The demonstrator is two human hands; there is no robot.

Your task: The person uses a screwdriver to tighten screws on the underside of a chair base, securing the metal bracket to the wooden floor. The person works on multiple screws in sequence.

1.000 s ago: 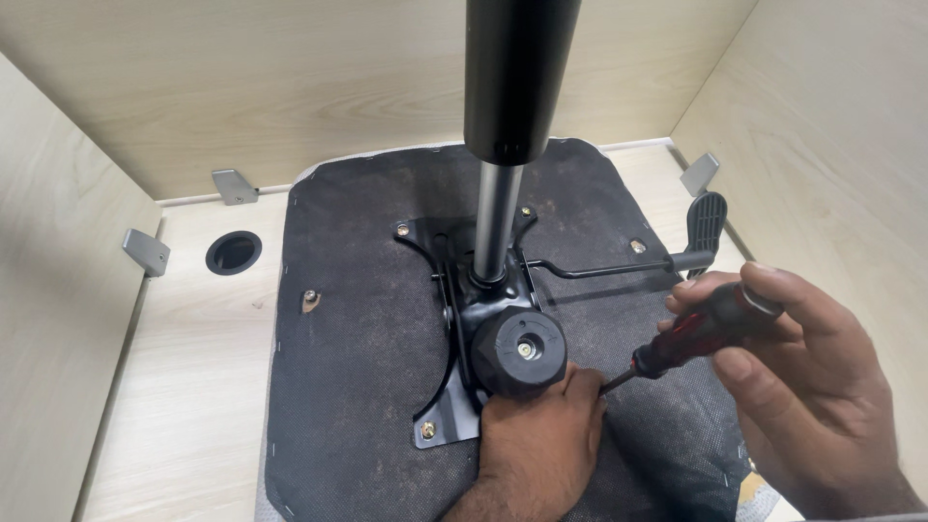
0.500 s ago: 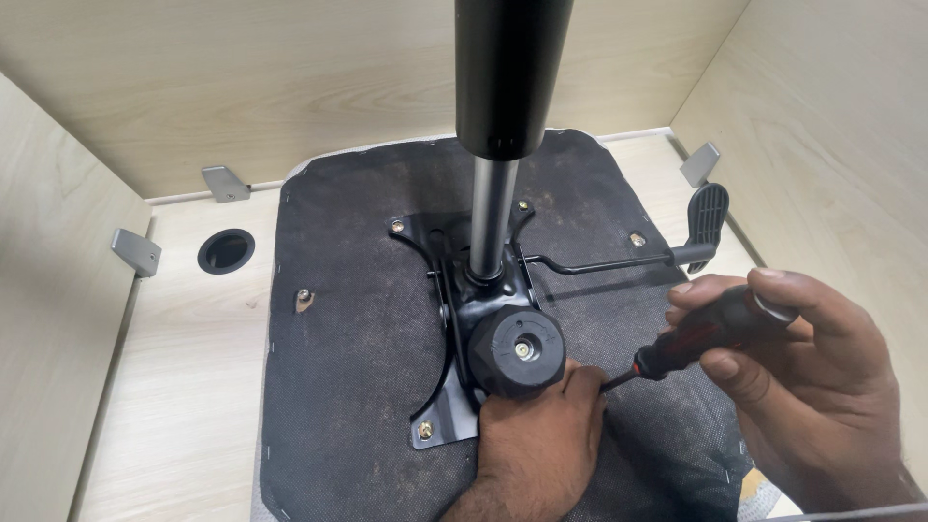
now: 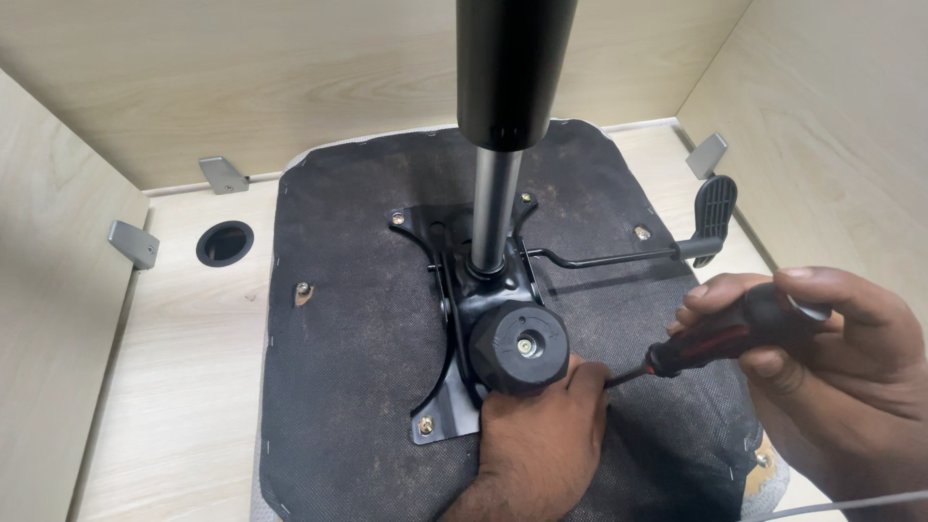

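Black fabric is covering the underside of an upturned chair seat (image 3: 358,387), which is lying on a pale wooden counter (image 3: 174,387) with the chair mechanism plate (image 3: 454,290) bolted at its middle. A gas lift cylinder (image 3: 498,193) is rising from the plate toward the camera, its dark upper section filling the 12 o'clock edge of the view.

The left hand (image 3: 536,425) is resting at 6 o'clock of the round black tension knob (image 3: 519,346), fingers pressing against the plate's lower right corner; this grip is lying flat on the seat, closed round nothing. The right hand (image 3: 822,358) is clamped on the red-and-black handle of a screwdriver (image 3: 715,338), fingers wrapped tight. The tool's long axis is running from 3 o'clock toward 9 o'clock, slightly downward, so the tip is pointing from the right hand toward the left-hand fingers, just beside the knob.

The screwdriver tip and the screw it may be meeting are hiding behind the left-hand fingers, so contact cannot be judged. A black lever (image 3: 715,208) is sticking out at 2 o'clock. The right wrist is being cut off by the frame edge.
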